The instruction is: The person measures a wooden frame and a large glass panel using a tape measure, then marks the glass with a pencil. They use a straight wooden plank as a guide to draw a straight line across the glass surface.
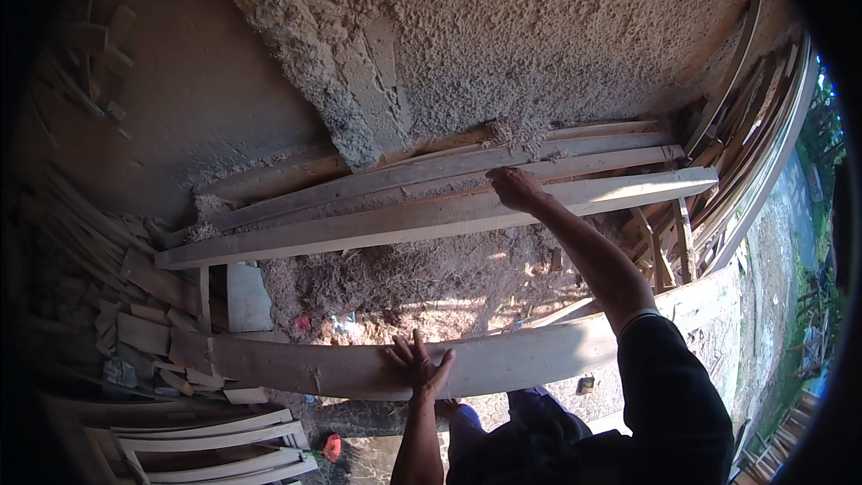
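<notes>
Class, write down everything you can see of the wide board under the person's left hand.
The wide board looks like pale, plain wood with a smooth face. It runs from left to right in front of the person's body, its outline bowed, though the lens may add to that. Its left part lies in shade and its right part is sunlit. The left hand rests on it near the middle, fingers spread. Its left end lies near wood scraps.

a rough, bumpy brown wall [575, 45] stands beside a smooth, dark wall [197, 81]. curly wood bits [377, 283] cover much of the floor [382, 454]. outside, at the right, green plants [822, 148] catch bright light.
</notes>
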A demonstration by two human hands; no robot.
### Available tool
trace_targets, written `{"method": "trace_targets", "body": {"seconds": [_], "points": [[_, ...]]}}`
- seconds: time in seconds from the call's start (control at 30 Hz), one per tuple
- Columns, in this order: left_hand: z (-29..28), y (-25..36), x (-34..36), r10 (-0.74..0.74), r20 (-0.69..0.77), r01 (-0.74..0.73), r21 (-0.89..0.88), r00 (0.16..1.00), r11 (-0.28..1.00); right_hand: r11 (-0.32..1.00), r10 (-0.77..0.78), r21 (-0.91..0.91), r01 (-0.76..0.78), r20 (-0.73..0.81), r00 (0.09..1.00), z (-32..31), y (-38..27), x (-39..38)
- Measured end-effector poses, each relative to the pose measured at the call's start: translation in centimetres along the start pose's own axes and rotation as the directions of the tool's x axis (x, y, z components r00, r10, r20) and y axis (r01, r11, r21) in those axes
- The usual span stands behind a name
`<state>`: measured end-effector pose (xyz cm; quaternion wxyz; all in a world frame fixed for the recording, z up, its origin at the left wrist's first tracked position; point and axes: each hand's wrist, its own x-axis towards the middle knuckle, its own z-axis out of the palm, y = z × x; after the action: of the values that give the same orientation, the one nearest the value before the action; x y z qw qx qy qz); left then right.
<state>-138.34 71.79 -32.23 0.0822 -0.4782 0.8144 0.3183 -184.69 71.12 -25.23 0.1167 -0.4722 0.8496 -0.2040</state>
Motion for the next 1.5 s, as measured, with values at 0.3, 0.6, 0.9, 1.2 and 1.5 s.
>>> {"method": "trace_targets", "body": {"seconds": [0.3, 0.6, 0.9, 1.2, 1.5], "points": [[-0.3, 0.1, -0.1, -0.041, 0.034, 0.04, 0.018, 0.999, 0.999, 0.968, 0.147, -0.233, -0.098, 0.204, 0.968, 5.3, 4.7, 11.5], [0.3, -0.6, -0.4, -0.035, 0.031, 0.034, 0.046, 0.999, 0.998, 0.913, 0.01, -0.404, 0.046, 0.136, 0.991, 7.1, 6.1, 13.0], [0.6, -0.7, -0.5, -0.005, 0.01, 0.005, -0.018, 1.0, 1.0, 0.857, -0.383, -0.39, 0.337, -0.042, 0.923, 6.7, 6.6, 9.5], [0.5, -0.5, -0.7, 0.021, -0.047, -0.02, 0.032, 0.999, 0.999, 0.944, -0.268, -0.137, 0.301, 0.217, 0.939, -1.6, 5.2, 11.9], [2.4, -1.2, -0.4, 0.007, -0.108, -0.004, 0.026, 0.994, 1.0, 0.863, -0.481, -0.274, 0.424, -0.196, 0.854, -11.7, 4.5, 3.2]]}}
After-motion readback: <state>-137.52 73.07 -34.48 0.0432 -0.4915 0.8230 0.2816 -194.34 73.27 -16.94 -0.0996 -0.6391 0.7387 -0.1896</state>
